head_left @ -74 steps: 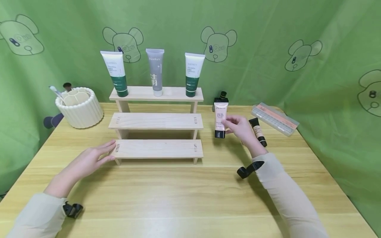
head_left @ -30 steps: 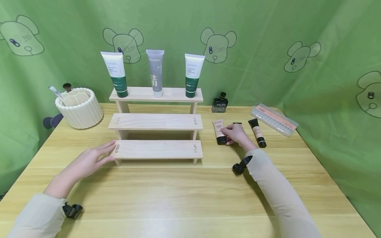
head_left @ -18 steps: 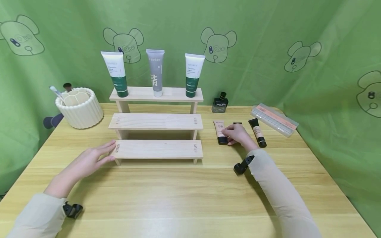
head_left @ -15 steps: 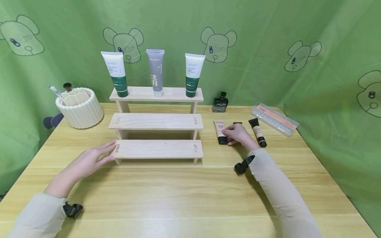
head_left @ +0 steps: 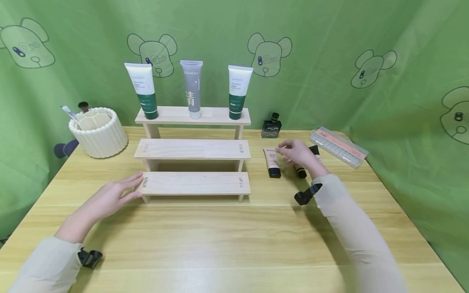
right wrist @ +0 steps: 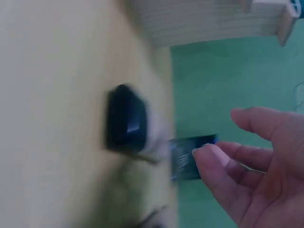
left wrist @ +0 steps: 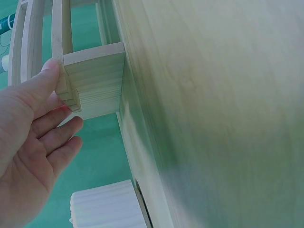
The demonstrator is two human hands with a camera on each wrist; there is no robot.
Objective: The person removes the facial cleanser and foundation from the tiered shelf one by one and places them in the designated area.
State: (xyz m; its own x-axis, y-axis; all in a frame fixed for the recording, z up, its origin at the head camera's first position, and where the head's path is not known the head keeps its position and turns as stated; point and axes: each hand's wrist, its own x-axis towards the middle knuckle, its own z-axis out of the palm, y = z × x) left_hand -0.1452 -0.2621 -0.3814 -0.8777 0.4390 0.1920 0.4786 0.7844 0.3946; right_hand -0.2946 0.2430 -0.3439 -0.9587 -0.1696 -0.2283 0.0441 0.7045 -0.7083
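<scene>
A pale pink BB cream tube (head_left: 272, 161) with a black cap lies on the table right of the wooden tiered rack (head_left: 198, 183). Right beside it, my right hand (head_left: 297, 154) is lifted, its fingertips near the tube's upper end. In the right wrist view thumb and fingers are apart, with nothing between them; the tube's black cap (right wrist: 127, 118) is blurred. My left hand (head_left: 110, 197) holds the left end of the rack's lowest board between thumb and fingers. Two dark-capped tubes lie partly hidden by the right hand, one showing its black cap (head_left: 301, 173).
White-and-green tubes, one at the left (head_left: 144, 91) and one at the right (head_left: 238, 91), flank a grey tube (head_left: 193, 89) on the top tier. Behind stands a dark perfume bottle (head_left: 271, 128). A flat clear case (head_left: 338, 146) lies far right; a white brush holder (head_left: 100, 136) stands left.
My right hand laid the BB cream tube flat on the table, let go of it and rose slightly up and to the right. The left hand and the rack stayed put.
</scene>
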